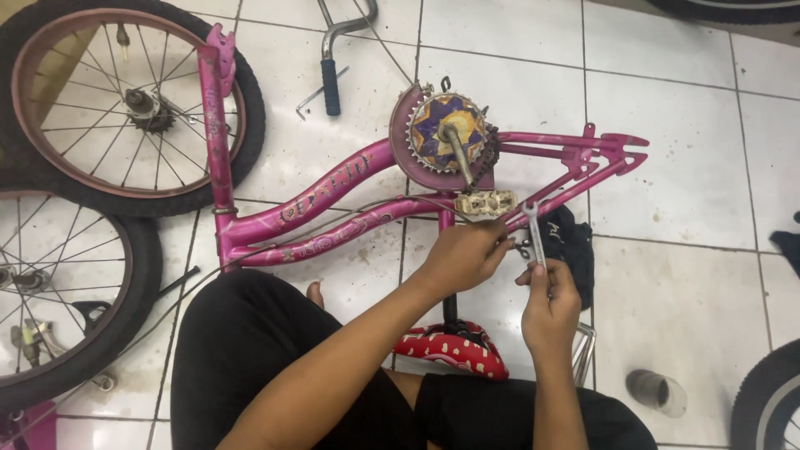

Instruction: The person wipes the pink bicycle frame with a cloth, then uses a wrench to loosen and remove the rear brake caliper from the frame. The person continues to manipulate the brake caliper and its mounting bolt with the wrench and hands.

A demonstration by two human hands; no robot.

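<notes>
A pink child's bicycle frame (333, 196) lies flat on the white tiled floor. Its chainring (446, 129) with a purple and gold disc, crank and cream pedal (485, 202) sit near the middle. My left hand (462, 254) is closed just below the pedal, fingers pinched on something small near the frame; I cannot tell what. My right hand (548, 308) grips a silver open-ended spanner (533, 229), its jaw pointing up toward the pedal. A red saddle with white dots (454, 348) lies under my forearms.
Two spoked wheels (133, 104) (50, 292) lie at the left. Handlebars with a blue grip (331, 83) and an allen key (312, 98) lie at the top. A black cloth (571, 242) sits right of my hands, a grey tube (657, 392) lower right, another tyre (771, 400) at the corner.
</notes>
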